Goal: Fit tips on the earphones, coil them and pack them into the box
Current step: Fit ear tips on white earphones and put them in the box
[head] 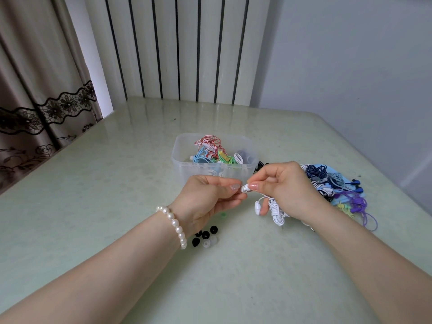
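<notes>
**Both hands meet on a white earbud in front of the box**

At the middle of the view, the right hand (287, 190) pinches a white earbud (245, 188) between thumb and forefinger, its other fingers curled around the bundled white cable (275, 210) that hangs below the palm. The second earbud (257, 206) of the same pair dangles at about 7 o'clock from that hand, just beside the little finger. The left hand (205, 197), which wears a pearl bracelet (174, 225) at the wrist, has its thumb and forefinger closed against the tip end of the pinched earbud; whether a tip sits between those fingers cannot be told (the fingertips hide it).

The clear plastic box (187, 160) stands on the pale green table (93, 206) at 12 o'clock from the hands, just behind them. Inside lie coiled earphones: a red-and-white set (210, 142), a light blue one (202, 156), a green one (224, 157) and a white one (238, 158).

At 3 o'clock from the right hand, partly behind it, a heap of loose earphones (339, 188) in navy, blue, white, purple and yellow-green rests on the table.

At 6 o'clock from the left hand, just beside the bracelet, a small cluster of spare tips (205, 237) lies on the table, black ones and clear ones touching. A single green tip (223, 215) lies apart from them, close under the left palm.
</notes>
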A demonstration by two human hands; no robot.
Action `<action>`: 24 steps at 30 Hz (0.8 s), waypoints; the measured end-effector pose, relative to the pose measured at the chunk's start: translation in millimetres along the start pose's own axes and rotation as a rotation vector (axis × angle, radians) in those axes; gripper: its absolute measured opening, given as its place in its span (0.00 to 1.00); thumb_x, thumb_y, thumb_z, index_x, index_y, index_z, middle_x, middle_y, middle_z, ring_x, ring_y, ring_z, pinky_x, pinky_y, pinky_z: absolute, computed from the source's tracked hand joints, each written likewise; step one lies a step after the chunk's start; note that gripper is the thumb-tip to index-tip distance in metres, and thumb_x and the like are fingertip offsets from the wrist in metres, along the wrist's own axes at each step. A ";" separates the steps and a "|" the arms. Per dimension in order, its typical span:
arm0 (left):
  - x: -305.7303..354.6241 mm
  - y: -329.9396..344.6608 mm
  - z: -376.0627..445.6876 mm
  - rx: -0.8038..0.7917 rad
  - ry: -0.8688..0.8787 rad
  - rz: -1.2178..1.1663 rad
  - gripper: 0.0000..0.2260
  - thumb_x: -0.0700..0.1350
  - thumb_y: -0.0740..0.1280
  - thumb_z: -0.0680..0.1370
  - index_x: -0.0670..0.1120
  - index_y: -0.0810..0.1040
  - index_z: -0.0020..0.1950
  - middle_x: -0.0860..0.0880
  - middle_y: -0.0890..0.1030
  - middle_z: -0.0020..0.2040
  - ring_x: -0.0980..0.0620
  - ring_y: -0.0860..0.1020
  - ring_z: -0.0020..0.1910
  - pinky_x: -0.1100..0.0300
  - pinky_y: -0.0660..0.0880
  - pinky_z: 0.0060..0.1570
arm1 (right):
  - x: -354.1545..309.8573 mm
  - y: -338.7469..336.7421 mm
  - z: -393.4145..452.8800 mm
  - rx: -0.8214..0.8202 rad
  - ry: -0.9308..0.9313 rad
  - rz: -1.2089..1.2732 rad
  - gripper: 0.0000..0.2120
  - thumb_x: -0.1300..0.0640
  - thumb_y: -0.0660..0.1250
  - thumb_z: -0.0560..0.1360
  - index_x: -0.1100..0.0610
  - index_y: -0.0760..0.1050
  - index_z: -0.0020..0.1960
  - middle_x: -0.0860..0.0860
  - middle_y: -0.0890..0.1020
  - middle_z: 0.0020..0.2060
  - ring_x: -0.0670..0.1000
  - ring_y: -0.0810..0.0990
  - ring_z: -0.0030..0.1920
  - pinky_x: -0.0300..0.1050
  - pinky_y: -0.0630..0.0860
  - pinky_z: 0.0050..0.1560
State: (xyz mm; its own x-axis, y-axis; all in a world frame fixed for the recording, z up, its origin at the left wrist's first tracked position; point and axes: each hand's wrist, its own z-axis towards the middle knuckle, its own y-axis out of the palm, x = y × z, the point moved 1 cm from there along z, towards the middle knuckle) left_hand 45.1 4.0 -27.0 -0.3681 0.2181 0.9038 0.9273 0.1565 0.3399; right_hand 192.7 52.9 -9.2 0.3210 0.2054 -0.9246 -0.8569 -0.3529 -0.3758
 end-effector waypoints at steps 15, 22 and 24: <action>-0.1 1.0 0.6 -0.019 -0.038 -0.133 0.05 0.29 0.63 0.74 0.33 0.78 0.46 0.39 0.83 0.39 0.49 0.83 0.36 0.59 0.80 0.42 | 4.1 5.7 -1.7 0.132 -0.113 -0.112 0.08 0.66 0.68 0.72 0.57 0.78 0.36 0.56 0.83 0.32 0.56 0.77 0.22 0.37 0.71 0.24; 0.6 3.6 0.7 -0.017 -0.091 -0.299 0.06 0.30 0.61 0.75 0.34 0.78 0.47 0.38 0.82 0.44 0.47 0.83 0.40 0.59 0.80 0.44 | 12.8 13.9 -6.3 0.310 -0.369 -0.390 0.05 0.57 0.68 0.72 0.57 0.81 0.40 0.55 0.79 0.24 0.57 0.78 0.27 0.43 0.70 0.28; 1.4 3.8 0.8 -0.019 -0.081 -0.300 0.06 0.31 0.61 0.75 0.35 0.78 0.46 0.38 0.83 0.43 0.47 0.82 0.41 0.59 0.79 0.45 | 11.7 13.1 -5.0 0.294 -0.315 -0.291 0.04 0.59 0.68 0.72 0.57 0.81 0.40 0.56 0.81 0.27 0.56 0.78 0.26 0.42 0.71 0.27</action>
State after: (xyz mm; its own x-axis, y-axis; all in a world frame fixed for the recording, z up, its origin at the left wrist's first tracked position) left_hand 48.1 5.6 -24.6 -0.6289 0.2415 0.7390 0.7774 0.2076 0.5938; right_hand 187.2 46.1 -25.2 0.4649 0.5378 -0.7033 -0.8418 0.0223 -0.5393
